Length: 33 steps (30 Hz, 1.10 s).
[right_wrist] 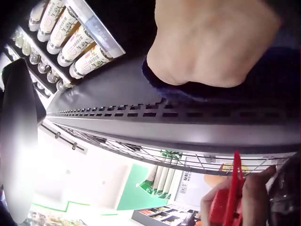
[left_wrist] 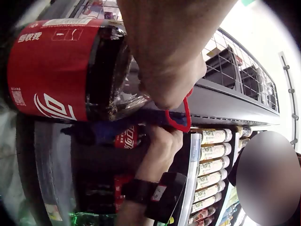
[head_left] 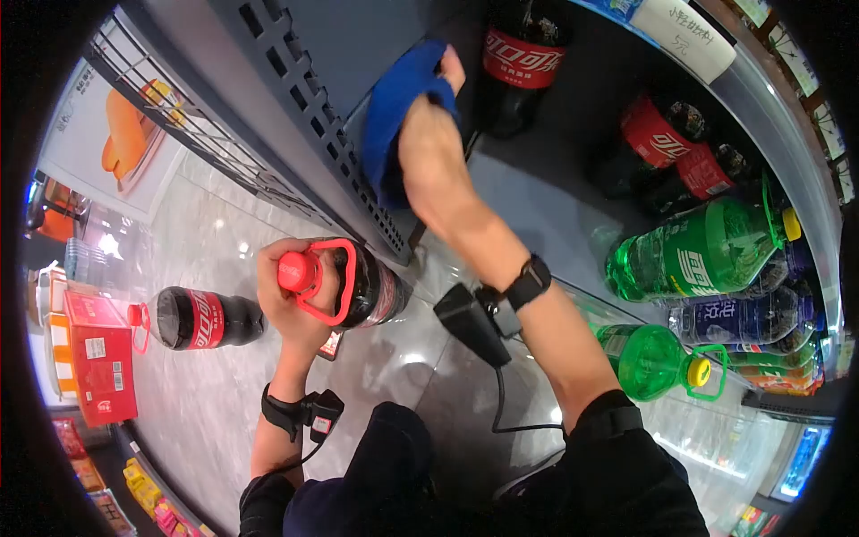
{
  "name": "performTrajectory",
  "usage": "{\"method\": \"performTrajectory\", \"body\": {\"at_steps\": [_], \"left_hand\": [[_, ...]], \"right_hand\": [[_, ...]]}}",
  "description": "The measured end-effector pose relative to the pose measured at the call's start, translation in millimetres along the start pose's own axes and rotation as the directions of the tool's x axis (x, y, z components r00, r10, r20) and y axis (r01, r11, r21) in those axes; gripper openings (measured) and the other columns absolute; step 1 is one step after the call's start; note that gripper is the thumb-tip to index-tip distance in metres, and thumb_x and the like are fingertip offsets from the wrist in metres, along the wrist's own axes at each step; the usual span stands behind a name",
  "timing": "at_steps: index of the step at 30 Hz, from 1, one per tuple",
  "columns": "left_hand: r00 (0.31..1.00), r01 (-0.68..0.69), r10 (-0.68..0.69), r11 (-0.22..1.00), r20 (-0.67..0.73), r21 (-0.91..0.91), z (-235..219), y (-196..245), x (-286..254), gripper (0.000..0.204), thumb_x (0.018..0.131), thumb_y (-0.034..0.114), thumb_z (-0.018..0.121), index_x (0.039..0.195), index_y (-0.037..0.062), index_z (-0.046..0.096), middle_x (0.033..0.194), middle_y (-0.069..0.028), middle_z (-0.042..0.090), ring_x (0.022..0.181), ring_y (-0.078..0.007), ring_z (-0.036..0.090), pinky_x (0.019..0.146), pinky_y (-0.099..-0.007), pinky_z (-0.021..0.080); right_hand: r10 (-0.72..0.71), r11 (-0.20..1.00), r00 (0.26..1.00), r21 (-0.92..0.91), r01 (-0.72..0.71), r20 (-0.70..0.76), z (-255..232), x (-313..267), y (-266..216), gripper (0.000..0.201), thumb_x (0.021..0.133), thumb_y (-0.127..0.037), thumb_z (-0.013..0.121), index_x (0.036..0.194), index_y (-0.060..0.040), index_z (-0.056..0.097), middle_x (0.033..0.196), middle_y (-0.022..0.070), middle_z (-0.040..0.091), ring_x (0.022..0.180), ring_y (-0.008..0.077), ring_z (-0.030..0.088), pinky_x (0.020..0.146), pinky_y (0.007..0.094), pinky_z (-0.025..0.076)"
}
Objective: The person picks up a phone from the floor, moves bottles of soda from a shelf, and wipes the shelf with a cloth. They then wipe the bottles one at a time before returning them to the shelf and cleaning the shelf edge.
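My left hand (head_left: 302,324) grips a large cola bottle (head_left: 374,291) by its red handle (head_left: 344,300), near the red cap. The bottle is beside the shelf's lower corner, and its red label shows large in the left wrist view. Inside the shelf my right hand (head_left: 432,143) holds a blue cloth (head_left: 385,134) against the grey side panel (head_left: 335,45). The cloth hides most of its fingers; the thumb side shows at the top. In the right wrist view the back of that hand (right_wrist: 202,52) is over the cloth (right_wrist: 160,87).
Several cola bottles (head_left: 523,63) and a green soda bottle (head_left: 693,251) stand on the shelf. On the floor (head_left: 403,358) are another cola bottle (head_left: 206,318) to the left and a green bottle (head_left: 644,358) to the right. A wire rack (head_left: 170,103) runs along the panel.
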<state>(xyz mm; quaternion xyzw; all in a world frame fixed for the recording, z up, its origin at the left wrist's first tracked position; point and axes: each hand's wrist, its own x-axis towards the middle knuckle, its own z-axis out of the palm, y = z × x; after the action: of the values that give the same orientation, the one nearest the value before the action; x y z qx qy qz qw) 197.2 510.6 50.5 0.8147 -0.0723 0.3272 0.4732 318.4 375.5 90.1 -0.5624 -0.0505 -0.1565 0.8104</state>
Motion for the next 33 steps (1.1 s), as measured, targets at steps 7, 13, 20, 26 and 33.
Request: {"method": "performTrajectory", "body": {"at_steps": [7,13,20,26,33], "left_hand": [[0.998,-0.064,0.065,0.995,-0.011,0.083,0,-1,2,0.022,0.074,0.002,0.064,0.09,0.0009,0.049,0.083,-0.0072,0.055,0.074,-0.0129,0.054,0.069,-0.0231,0.043],[0.999,-0.036,0.037,0.999,-0.038,0.022,-1,-3,1,0.023,0.072,0.002,0.064,0.09,0.0009,0.049,0.08,-0.0078,0.058,0.07,-0.013,0.056,0.066,-0.0226,0.045],[1.0,0.013,-0.013,1.0,0.0,0.009,-2,-4,0,0.023,0.073,0.001,0.063,0.09,0.0011,0.047,0.081,-0.0084,0.058,0.073,-0.0131,0.057,0.068,-0.023,0.045],[0.999,-0.041,0.041,0.999,-0.014,0.008,-3,-6,3,0.026,0.069,0.002,0.066,0.088,0.0008,0.049,0.079,-0.0109,0.062,0.07,-0.0164,0.061,0.066,-0.0249,0.048],[1.0,-0.002,0.001,0.999,-0.029,-0.039,-2,-6,2,0.025,0.07,0.001,0.066,0.088,0.0002,0.05,0.079,-0.0102,0.061,0.069,-0.0155,0.06,0.066,-0.0241,0.047]], "right_hand": [[0.301,0.932,0.947,0.247,-0.267,-0.114,-19,69,-4,0.056,0.086,-0.046,0.041,0.115,0.0022,0.045,0.109,0.0152,0.054,0.094,0.025,0.054,0.079,0.0324,0.043],[0.113,0.941,0.983,-0.302,-0.153,-0.148,-30,54,38,0.055,0.085,-0.02,0.046,0.135,-0.0075,0.026,0.13,0.0197,0.026,0.119,0.0309,0.033,0.1,0.0335,0.023],[-0.413,0.754,0.896,-0.491,0.436,0.162,-15,25,13,0.057,0.089,-0.024,0.04,0.134,0.0039,0.017,0.14,0.0259,0.011,0.131,0.0328,0.013,0.106,0.0311,0.013],[-0.615,0.688,0.788,-0.467,0.555,0.031,-18,130,34,0.029,0.087,-0.012,0.032,0.106,0.0039,0.048,0.108,0.0282,0.05,0.101,0.0399,0.047,0.088,0.0415,0.036],[-0.327,0.714,0.941,-0.674,0.19,-0.082,-43,114,79,0.036,0.091,-0.02,0.03,0.119,0.0002,0.04,0.119,0.0197,0.044,0.107,0.0303,0.043,0.093,0.0347,0.032]]}}
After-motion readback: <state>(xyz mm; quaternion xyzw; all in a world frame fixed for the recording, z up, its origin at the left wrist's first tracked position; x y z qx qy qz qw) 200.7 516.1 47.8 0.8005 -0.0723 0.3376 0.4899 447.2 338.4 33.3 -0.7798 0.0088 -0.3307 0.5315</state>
